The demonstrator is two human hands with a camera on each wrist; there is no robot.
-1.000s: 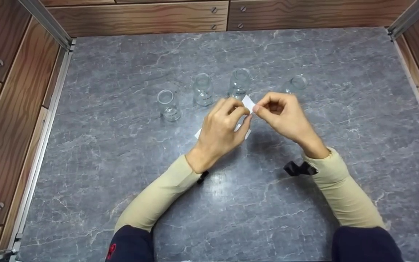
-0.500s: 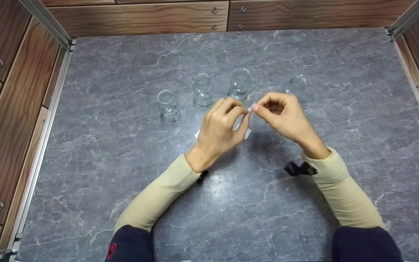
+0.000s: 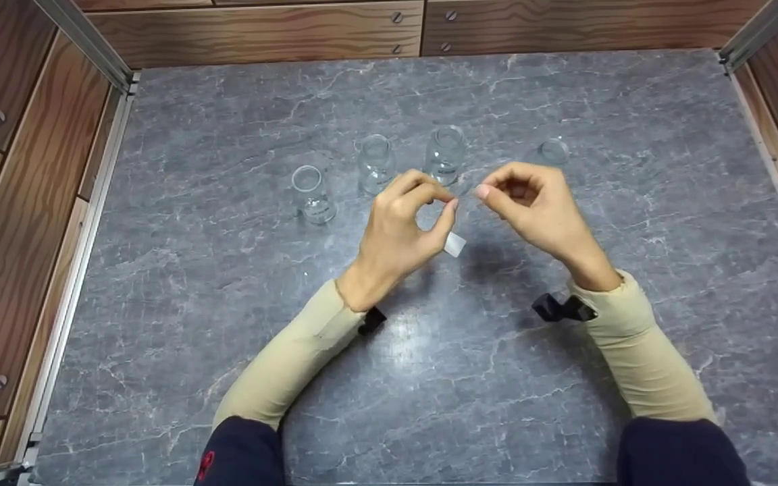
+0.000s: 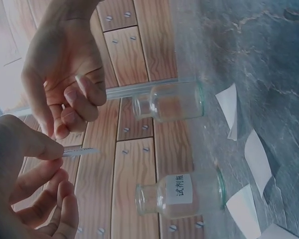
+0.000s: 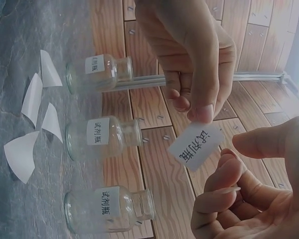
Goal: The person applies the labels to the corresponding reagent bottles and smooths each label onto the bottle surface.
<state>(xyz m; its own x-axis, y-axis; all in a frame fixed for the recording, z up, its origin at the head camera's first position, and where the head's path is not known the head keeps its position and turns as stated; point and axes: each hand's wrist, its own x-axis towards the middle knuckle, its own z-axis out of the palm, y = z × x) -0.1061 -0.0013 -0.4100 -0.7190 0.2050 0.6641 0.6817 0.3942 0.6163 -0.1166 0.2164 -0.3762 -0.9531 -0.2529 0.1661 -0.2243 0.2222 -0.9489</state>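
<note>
My left hand pinches a small white label with black characters between thumb and fingertips. The label is edge-on in the left wrist view and hard to make out in the head view. My right hand is just to the right, thumb and index finger apart, holding nothing. Ahead of the hands stand clear glass bottles: the left one, two middle ones and the right one, partly behind my right hand. Three bear labels; the bottle in the left wrist view shows none.
Several curled white paper pieces lie on the grey marbled table in front of the bottles. In the head view one paper piece shows beside my left thumb. Wood-patterned walls border the table.
My right hand has let go of the label and moved slightly right and away. The left hand has shifted a little left, and the label stays between its fingertips.
</note>
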